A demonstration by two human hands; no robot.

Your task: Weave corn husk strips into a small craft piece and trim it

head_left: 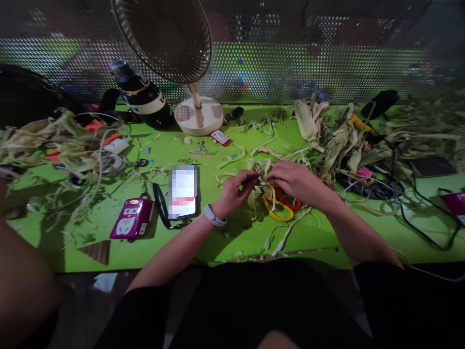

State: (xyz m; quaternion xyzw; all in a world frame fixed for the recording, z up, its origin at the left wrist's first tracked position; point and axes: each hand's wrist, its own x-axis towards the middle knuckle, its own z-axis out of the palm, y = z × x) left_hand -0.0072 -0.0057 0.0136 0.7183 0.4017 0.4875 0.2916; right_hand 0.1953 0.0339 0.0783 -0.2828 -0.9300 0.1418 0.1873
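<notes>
My left hand [235, 193], with a pale band on its wrist, is closed in a pinch over the table's middle. Fingertips of my right hand [293, 181] are pressed together close beside it. Between them are thin, pale strips of dried corn husk [266, 169], gripped by both hands; the exact hold is partly hidden by the fingers. Directly below lies a pair of scissors [278, 213] with yellow and red handles, its blades covered by husk and hands. More husk strips [285, 236] trail across the green table [210, 242] towards its front edge.
Left of my hands lie a lit phone [183, 191] and a purple power socket [132, 218]. Behind stand a fan [198, 116] and a dark bottle [147, 99]. Husk heaps [341, 140] with black cables fill the right; another pile [72, 140] lies left, near someone's arm.
</notes>
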